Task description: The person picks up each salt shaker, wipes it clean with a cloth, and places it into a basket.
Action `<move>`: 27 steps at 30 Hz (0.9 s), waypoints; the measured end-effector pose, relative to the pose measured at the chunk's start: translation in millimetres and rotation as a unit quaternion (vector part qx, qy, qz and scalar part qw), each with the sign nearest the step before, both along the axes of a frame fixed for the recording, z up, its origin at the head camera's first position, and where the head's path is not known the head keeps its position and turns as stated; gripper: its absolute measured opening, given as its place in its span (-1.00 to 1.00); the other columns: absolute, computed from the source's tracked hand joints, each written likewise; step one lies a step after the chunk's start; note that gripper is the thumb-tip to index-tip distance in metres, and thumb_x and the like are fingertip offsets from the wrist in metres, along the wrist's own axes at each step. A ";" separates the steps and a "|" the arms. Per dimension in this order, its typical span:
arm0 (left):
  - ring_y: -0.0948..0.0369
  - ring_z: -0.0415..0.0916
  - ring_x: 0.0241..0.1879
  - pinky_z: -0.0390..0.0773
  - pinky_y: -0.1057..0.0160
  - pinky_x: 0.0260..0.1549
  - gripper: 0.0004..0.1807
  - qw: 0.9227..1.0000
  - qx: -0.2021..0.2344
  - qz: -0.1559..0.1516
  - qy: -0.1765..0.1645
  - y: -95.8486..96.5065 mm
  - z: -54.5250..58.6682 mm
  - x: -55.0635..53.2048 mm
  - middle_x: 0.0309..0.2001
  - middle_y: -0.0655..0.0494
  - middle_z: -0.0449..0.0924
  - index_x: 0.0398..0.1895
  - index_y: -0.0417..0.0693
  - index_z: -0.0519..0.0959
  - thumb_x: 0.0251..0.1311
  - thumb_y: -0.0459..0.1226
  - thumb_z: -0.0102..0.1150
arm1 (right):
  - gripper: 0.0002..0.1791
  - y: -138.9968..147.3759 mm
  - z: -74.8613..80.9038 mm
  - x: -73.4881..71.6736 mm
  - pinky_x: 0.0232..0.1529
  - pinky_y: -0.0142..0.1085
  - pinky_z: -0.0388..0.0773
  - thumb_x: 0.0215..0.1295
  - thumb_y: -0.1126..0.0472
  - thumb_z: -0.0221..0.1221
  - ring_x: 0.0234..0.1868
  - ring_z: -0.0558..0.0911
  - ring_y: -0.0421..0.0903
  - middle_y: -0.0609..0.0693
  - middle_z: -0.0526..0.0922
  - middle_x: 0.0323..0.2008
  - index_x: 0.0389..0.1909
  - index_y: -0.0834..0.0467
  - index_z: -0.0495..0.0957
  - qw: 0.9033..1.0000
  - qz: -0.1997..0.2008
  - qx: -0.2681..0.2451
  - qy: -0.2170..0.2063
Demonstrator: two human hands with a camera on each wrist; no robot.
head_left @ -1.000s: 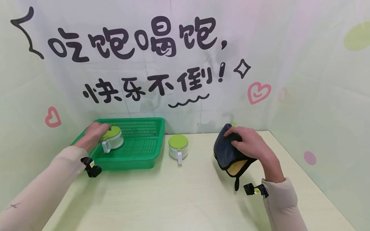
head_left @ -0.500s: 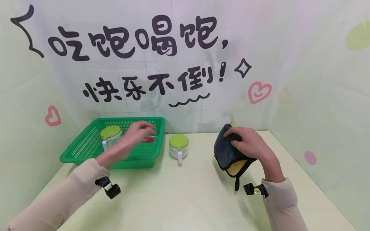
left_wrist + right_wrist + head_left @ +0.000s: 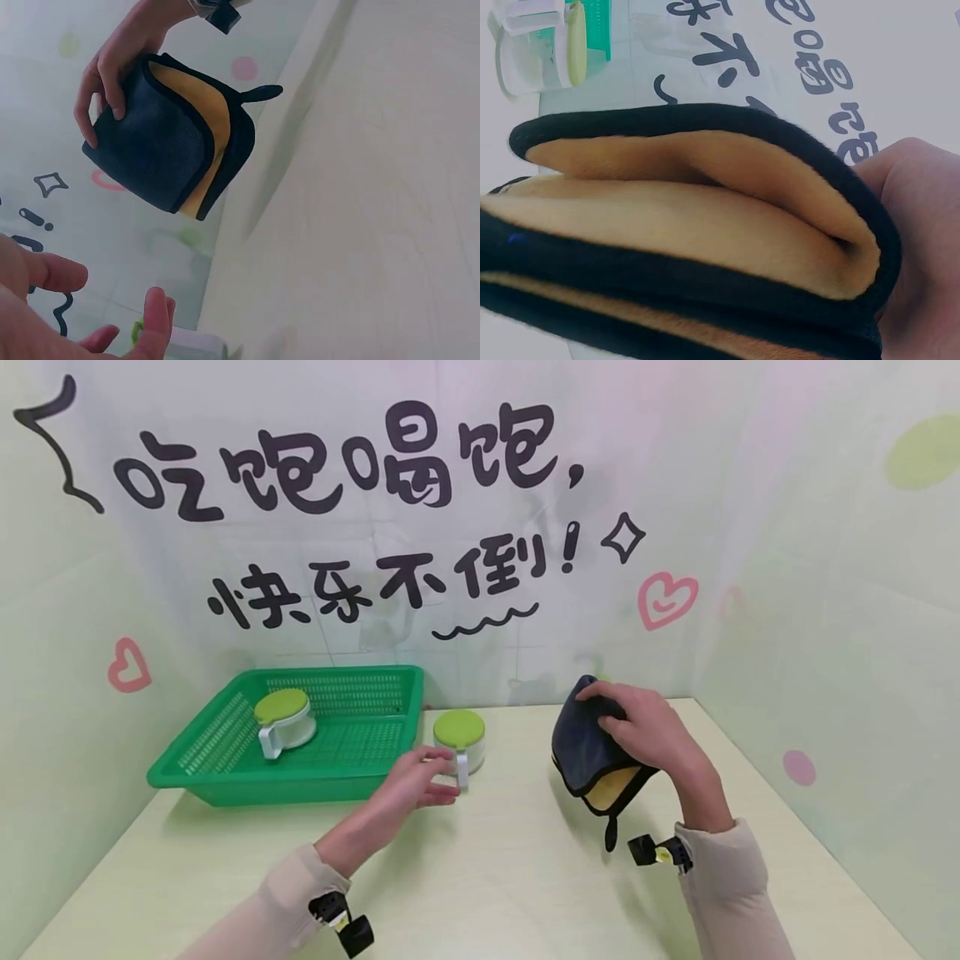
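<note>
My left hand (image 3: 408, 787) is beside the handle of a clear seasoning jar (image 3: 460, 728) with a green lid and white handle, which stands upright on the table. Its fingers are spread and parted in the left wrist view; whether they touch the handle I cannot tell. Over at the right, my right hand (image 3: 651, 727) grips a folded cloth (image 3: 581, 745), dark blue outside and yellow inside, with black edging and a hanging loop. The cloth's layered folds fill much of the right wrist view. A matching jar (image 3: 287, 717) sits inside the green basket (image 3: 225, 795).
The basket stands at the table's back left, close to the wall sheet (image 3: 525, 652) with printed lettering. The pale table (image 3: 487, 877) spreads in front of the jar and both forearms. A side sheet (image 3: 840, 693) bounds the right.
My left hand has left the jar in the basket and moved right, over the basket's rim, to the other jar's handle. The right hand keeps holding the cloth in place.
</note>
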State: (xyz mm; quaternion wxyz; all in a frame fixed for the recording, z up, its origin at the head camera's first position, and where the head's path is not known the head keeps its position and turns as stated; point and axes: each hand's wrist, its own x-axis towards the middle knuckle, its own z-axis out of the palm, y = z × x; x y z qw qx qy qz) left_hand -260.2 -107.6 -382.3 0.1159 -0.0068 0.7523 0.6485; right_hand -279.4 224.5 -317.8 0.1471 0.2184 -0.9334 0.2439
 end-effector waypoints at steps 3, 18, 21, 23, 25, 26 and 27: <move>0.08 0.73 -0.20 0.75 0.16 -0.10 -0.45 1.000 0.015 0.021 -0.015 2.5 -15.4 -5.0 0.31 -0.39 0.42 0.41 -0.32 0.24 0.44 -0.27 -0.01 | -0.62 -1.3 -1.0 -0.7 0.20 0.20 0.51 0.39 0.38 0.10 0.17 0.63 0.23 0.19 0.67 0.20 0.14 0.02 0.62 1.000 -0.003 -0.009 0.003; 0.11 0.61 -0.26 0.74 0.26 -0.16 -0.60 0.996 0.075 0.037 -0.036 13.3 -49.0 -33.0 -0.03 -0.15 0.33 0.26 -0.45 0.38 0.46 -0.36 -0.05 | -0.68 -3.8 -3.1 -4.5 0.19 0.18 0.51 0.37 0.37 0.08 0.15 0.64 0.22 0.19 0.70 0.15 0.03 0.05 0.65 1.000 -0.008 -0.016 0.000; 0.13 0.58 -0.27 0.75 0.24 -0.16 -0.57 0.996 0.074 0.032 -0.034 14.5 -51.6 -34.5 -0.08 -0.11 0.32 0.27 -0.45 0.39 0.49 -0.30 -0.02 | -0.69 -4.2 -3.6 -5.2 0.20 0.18 0.51 0.38 0.37 0.08 0.16 0.64 0.23 0.20 0.69 0.15 0.03 0.06 0.65 1.000 -0.009 -0.019 -0.003; 0.13 0.58 -0.29 0.75 0.24 -0.19 -0.55 0.996 0.072 0.031 -0.034 15.5 -54.0 -35.9 -0.08 -0.13 0.38 0.28 -0.41 0.40 0.50 -0.24 0.00 | -0.69 -4.4 -4.0 -5.3 0.20 0.17 0.51 0.38 0.36 0.07 0.16 0.63 0.23 0.20 0.69 0.16 0.04 0.06 0.65 1.000 -0.013 -0.023 -0.006; 0.13 0.59 -0.30 0.76 0.22 -0.21 -0.51 0.997 0.069 0.030 -0.034 16.4 -56.2 -37.6 -0.03 -0.17 0.41 0.31 -0.38 0.39 0.52 -0.17 0.02 | -0.71 -4.4 -4.7 -5.6 0.21 0.17 0.52 0.41 0.34 0.08 0.17 0.63 0.23 0.21 0.69 0.16 0.03 0.07 0.65 0.999 -0.019 -0.029 -0.008; 0.13 0.60 -0.31 0.76 0.21 -0.21 -0.50 0.996 0.069 0.032 -0.036 17.1 -56.6 -38.4 -0.03 -0.18 0.42 0.30 -0.35 0.40 0.53 -0.14 0.03 | -0.74 -4.3 -5.2 -5.9 0.19 0.16 0.52 0.43 0.31 0.09 0.15 0.64 0.22 0.20 0.70 0.14 0.02 0.08 0.66 0.999 -0.021 -0.031 -0.007; 0.13 0.60 -0.31 0.76 0.20 -0.22 -0.50 0.996 0.070 0.034 -0.036 17.9 -57.3 -39.3 -0.02 -0.18 0.43 0.29 -0.34 0.40 0.54 -0.11 0.03 | -0.77 -4.4 -5.8 -6.0 0.16 0.14 0.54 0.45 0.28 0.11 0.11 0.65 0.20 0.19 0.72 0.10 0.01 0.08 0.66 0.999 -0.024 -0.034 -0.005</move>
